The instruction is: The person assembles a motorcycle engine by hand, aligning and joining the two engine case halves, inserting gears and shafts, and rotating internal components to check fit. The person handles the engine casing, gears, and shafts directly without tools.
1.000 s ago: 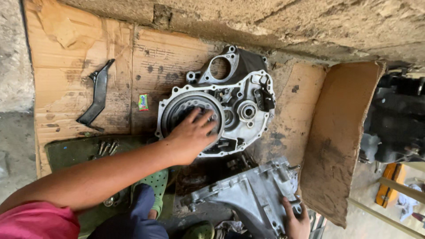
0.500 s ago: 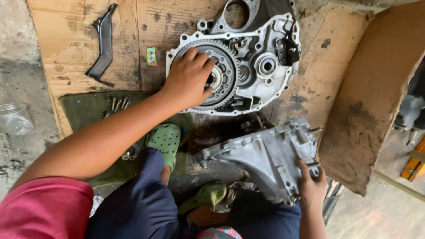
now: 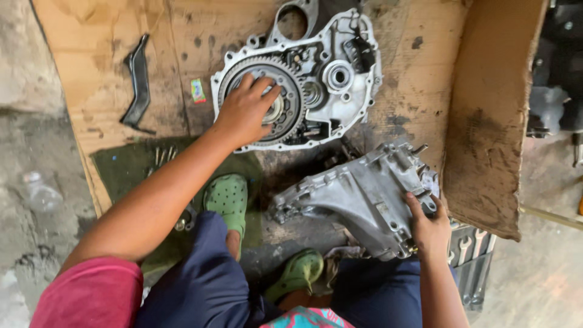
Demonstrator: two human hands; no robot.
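Two hands were at work, each on its own half of a stripped gearbox. Nearest, the right hand [image 3: 432, 228] clasped the edge of the grey cast-aluminium cover half [image 3: 364, 197], which lay tilted on the floor just beyond the person's knees and green perforated clogs [image 3: 228, 197]. Farther out, on the stained brown cardboard sheet [image 3: 103, 61], the left hand [image 3: 246, 109] lay spread over the hub of the large toothed ring gear [image 3: 291, 109], fingers curled around its centre, inside the open silver housing half [image 3: 340, 73]. A bent black metal bracket [image 3: 138, 82] lay apart on the cardboard to the left.

By my reading, the gear assembly was being gripped for lifting or seating; that would call for a firm, even pull or push straight along its axis while the other hand kept the cover steady.

Against half a second earlier, the view had tipped slightly; both hands stayed on the same parts, the left fingers closing a little tighter around the hub.
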